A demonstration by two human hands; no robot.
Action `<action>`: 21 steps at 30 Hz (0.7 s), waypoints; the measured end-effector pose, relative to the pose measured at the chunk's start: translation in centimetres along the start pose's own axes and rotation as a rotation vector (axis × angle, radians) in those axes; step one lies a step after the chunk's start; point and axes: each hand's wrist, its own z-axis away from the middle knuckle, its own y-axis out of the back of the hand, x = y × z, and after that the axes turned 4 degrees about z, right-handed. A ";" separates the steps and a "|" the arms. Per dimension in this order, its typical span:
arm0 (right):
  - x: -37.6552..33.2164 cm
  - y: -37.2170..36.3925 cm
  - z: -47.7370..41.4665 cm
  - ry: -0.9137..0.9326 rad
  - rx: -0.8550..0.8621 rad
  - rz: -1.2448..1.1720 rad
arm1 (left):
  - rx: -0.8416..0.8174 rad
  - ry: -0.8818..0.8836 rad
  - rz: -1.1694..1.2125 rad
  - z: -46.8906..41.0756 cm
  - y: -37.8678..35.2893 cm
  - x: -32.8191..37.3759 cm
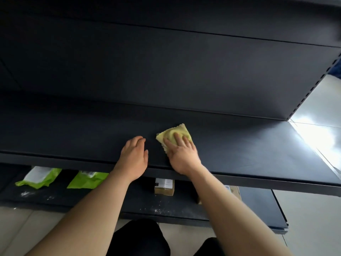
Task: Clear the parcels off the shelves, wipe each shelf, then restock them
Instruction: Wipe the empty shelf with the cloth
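Straight ahead in the head view, a dark matte metal shelf (249, 145) runs across the frame in front of a dark back panel (166, 71). On this shelf lies a small yellow cloth with zigzag edges (174, 133), near the front edge and about midway along. The right hand (181, 153) lies flat on the cloth, fingers straight and spread, pressing it onto the surface without curling around it. Just beside it, the left hand (133, 154) rests on the bare shelf with relaxed, slightly bent fingers and grasps nothing. Below, a lower dark shelf (175, 206) dotted with white specks carries 2 green-and-white plastic mailer parcels (39, 177) (88, 180) on the left. A small brown cardboard box with a white label (164, 186) stands between the forearms, and a second cardboard box (234, 192) is mostly hidden behind the right forearm. Pale glossy floor tiles (304, 206) show at the right, and the person's dark trousers (138, 237) fill the bottom centre.
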 end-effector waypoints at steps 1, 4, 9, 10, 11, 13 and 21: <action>0.9 0.2 0.3 -0.022 0.011 -0.009 | 0.005 0.018 -0.043 0.6 0.4 -0.6; 2.8 0.8 0.3 -0.199 0.020 -0.010 | 0.026 0.109 -0.199 2.6 2.0 -3.4; -2.6 0.8 -2.1 -0.133 -0.077 0.039 | 0.021 0.323 -0.280 4.6 4.2 -7.9; -4.1 0.7 -2.6 -0.081 -0.083 0.050 | 0.018 0.323 -0.262 4.8 4.2 -8.3; -5.7 0.5 -3.1 -0.026 -0.093 0.062 | 0.017 0.316 -0.237 5.0 4.2 -8.6; -9.0 0.1 -3.4 0.083 -0.127 0.085 | 0.020 0.302 -0.192 5.2 4.3 -8.9; -9.8 -0.6 -1.3 0.442 -0.112 -0.081 | 0.032 0.333 -0.145 4.9 3.9 -8.6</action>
